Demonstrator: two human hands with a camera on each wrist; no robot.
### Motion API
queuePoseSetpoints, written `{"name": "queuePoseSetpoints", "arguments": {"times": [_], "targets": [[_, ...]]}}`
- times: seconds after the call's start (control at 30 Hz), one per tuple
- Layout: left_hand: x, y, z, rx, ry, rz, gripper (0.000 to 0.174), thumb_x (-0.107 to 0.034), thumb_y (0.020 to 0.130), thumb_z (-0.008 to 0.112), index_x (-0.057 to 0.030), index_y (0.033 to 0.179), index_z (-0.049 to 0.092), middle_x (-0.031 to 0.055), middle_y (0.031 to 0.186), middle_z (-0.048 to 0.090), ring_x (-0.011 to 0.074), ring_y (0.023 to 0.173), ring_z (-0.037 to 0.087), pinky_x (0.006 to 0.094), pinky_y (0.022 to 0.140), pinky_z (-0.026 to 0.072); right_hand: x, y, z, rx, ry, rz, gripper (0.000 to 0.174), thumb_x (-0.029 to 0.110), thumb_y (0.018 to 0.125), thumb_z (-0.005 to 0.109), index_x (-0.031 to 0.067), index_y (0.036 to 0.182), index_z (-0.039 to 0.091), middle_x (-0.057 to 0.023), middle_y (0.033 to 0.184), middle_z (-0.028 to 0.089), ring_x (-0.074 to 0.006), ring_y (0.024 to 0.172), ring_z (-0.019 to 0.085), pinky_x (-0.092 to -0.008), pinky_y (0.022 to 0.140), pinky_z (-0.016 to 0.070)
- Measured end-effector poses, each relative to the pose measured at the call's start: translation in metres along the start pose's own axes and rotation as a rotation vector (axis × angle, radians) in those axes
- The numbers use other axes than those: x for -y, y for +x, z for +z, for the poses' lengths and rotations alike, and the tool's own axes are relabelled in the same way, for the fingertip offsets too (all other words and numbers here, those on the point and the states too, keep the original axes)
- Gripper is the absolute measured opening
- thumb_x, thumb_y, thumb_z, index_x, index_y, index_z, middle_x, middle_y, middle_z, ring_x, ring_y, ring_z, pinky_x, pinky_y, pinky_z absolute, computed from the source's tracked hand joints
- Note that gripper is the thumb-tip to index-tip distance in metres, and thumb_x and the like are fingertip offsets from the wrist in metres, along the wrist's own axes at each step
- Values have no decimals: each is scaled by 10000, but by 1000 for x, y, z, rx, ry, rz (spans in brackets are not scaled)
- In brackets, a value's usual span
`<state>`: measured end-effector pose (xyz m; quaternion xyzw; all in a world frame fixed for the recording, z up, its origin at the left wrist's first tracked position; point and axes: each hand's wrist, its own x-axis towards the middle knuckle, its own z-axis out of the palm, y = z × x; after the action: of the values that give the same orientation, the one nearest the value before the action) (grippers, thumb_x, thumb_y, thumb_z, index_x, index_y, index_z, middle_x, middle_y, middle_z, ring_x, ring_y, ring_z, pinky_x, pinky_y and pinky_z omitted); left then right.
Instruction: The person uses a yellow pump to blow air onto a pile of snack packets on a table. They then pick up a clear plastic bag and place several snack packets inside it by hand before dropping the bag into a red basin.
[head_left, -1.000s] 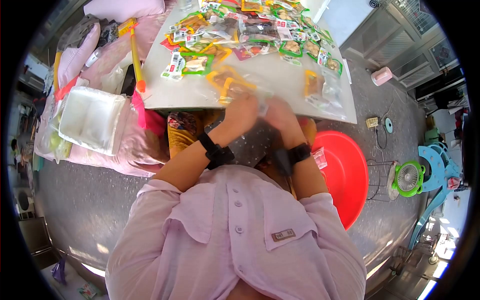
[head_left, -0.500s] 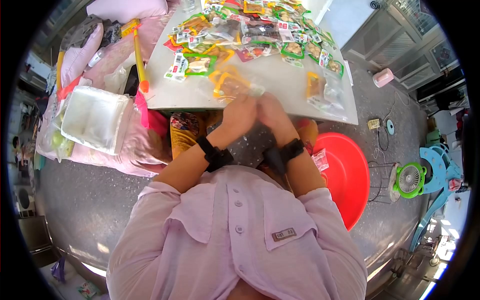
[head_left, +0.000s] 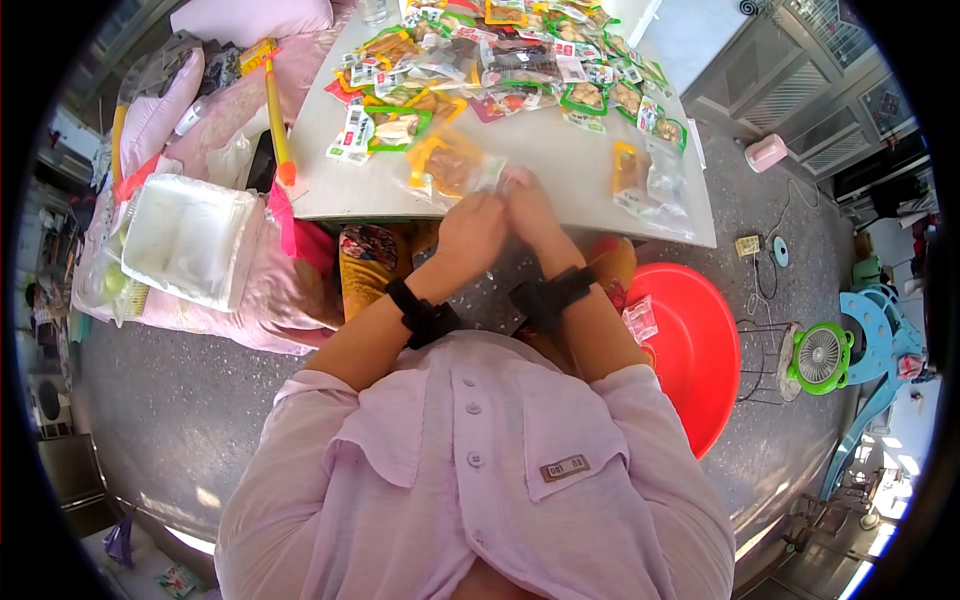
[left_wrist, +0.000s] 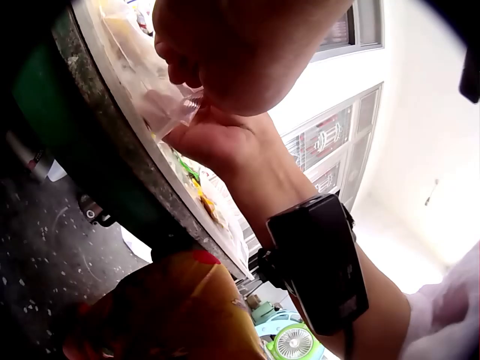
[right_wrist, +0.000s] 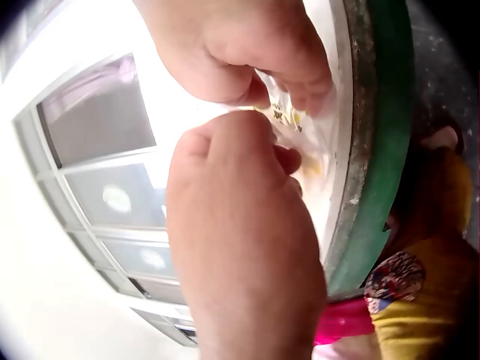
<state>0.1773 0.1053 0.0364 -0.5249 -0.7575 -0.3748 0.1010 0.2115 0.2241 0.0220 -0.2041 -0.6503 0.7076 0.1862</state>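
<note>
A clear plastic bag (head_left: pixel 480 172) with a yellow-edged food packet (head_left: pixel 440 168) showing in it lies over the front of the table. My left hand (head_left: pixel 474 232) grips the bag's near end with curled fingers. Close beside it, my right hand (head_left: pixel 528 200) pinches the same end between thumb and fingers. The left wrist view shows the clear film (left_wrist: pixel 169 105) running into the right hand (left_wrist: pixel 217 142), with the left hand (left_wrist: pixel 232 56) above. In the right wrist view, crumpled film (right_wrist: pixel 289 124) shows between both hands, and the fingertips are partly hidden.
Several sealed food packets (head_left: pixel 520 60) are heaped across the back of the white table (head_left: pixel 560 150). Another clear bag (head_left: pixel 665 185) with a yellow packet lies at the right. A red basin (head_left: pixel 700 350) stands on the floor, right. A white foam box (head_left: pixel 185 240) sits on the bed, left.
The bag and its yellow packet have shifted slightly left. My right hand has moved a little up and left, near the left hand, which has eased slightly downward. The heap has not changed.
</note>
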Motion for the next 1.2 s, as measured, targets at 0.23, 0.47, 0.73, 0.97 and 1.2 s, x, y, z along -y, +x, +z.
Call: {"name": "queuePoseSetpoints", "arguments": {"times": [0.23,0.47,0.73,0.97,1.2], "targets": [[9,9,-5,-57,0,56,309,-186,705,572,5,938,504,187,963,492,355,916,449,417,796,364,-11,3,-5,18,145,-13,121,38,735,394,34,739,515,-21,694,493,-102,641,472,-222,534,386],[38,38,-2,-14,46,127,524,-394,736,538,15,1059,477,206,1075,468,364,1038,404,427,888,291,7,0,-7,144,11,95,139,54,741,439,9,839,528,-41,747,533,-119,671,507,-239,568,414],[55,42,-6,376,-25,5,523,-446,754,484,-14,1048,500,162,1028,509,334,1040,413,379,907,259,13,-2,-4,121,-448,-30,173,73,717,505,-11,861,551,-111,768,580,-196,702,555,-305,614,441],[52,16,-24,142,384,126,514,-472,719,516,-79,1050,519,126,1132,456,295,1117,360,440,941,195,-22,18,6,-195,-664,-197,183,104,694,497,-29,814,530,-208,793,555,-320,719,544,-354,626,425],[61,8,-28,264,331,170,536,-496,677,546,-124,1063,526,97,1120,449,278,1111,350,440,946,193,-15,7,-25,-232,-382,-148,203,127,706,523,-18,847,536,-191,844,560,-306,807,540,-356,703,428]]}}
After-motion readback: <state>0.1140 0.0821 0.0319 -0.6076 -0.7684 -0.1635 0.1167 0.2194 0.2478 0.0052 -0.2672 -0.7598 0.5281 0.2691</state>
